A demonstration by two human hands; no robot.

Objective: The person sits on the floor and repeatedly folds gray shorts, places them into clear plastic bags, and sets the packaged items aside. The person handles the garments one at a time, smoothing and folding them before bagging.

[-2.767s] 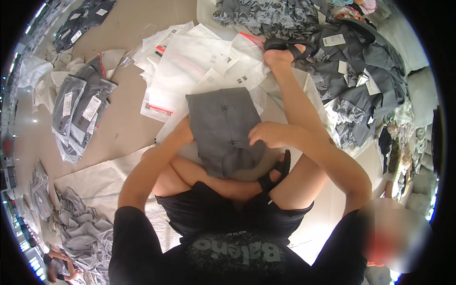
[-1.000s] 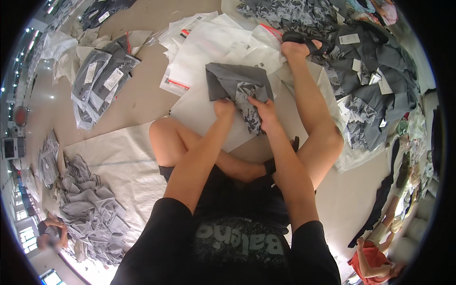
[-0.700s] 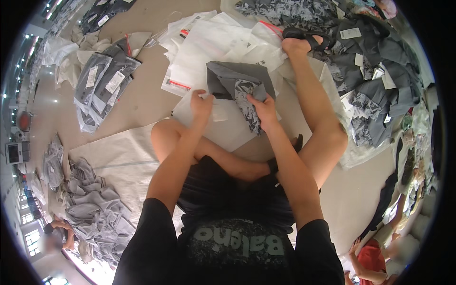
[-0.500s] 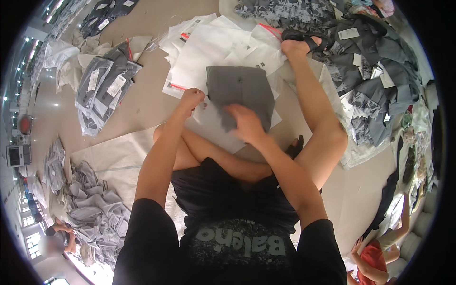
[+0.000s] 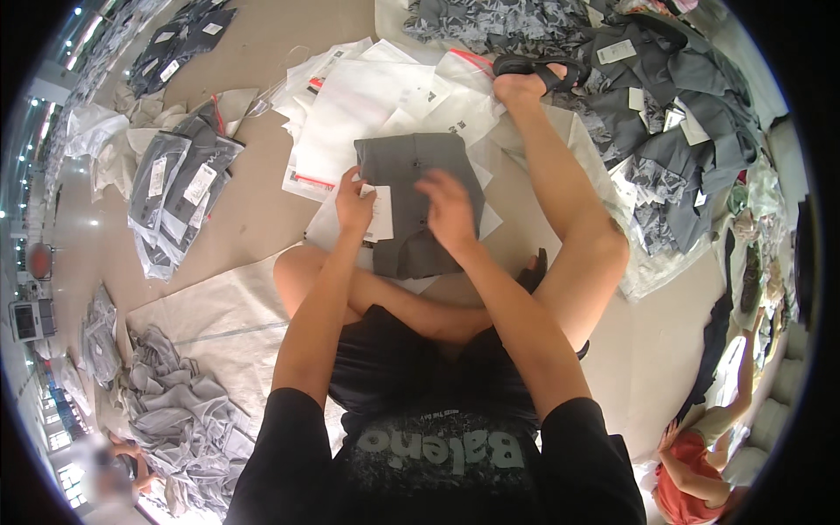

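Observation:
A folded dark grey garment [image 5: 411, 179] with a button placket lies in front of my crossed legs. My left hand [image 5: 354, 208] is at its left edge, closed on a white hang tag [image 5: 383, 216] that lies against the cloth. My right hand [image 5: 451, 214] hovers over the garment's right half, fingers apart and slightly blurred, with nothing seen in them. Just beyond the garment, white plastic bags [image 5: 350, 114] with red strips are spread in a loose stack, partly under it.
Bagged grey garments [image 5: 179, 192] lie at the left, above a heap of loose light grey clothes [image 5: 175, 394]. A large pile of dark grey tagged clothes [image 5: 674, 131] fills the far right. A person in red [image 5: 691, 477] sits at lower right; another is at lower left.
The garment's near part now lies flat and longer toward me. My left hand has come onto its left edge, where the white tag now shows. The right hand has lifted slightly.

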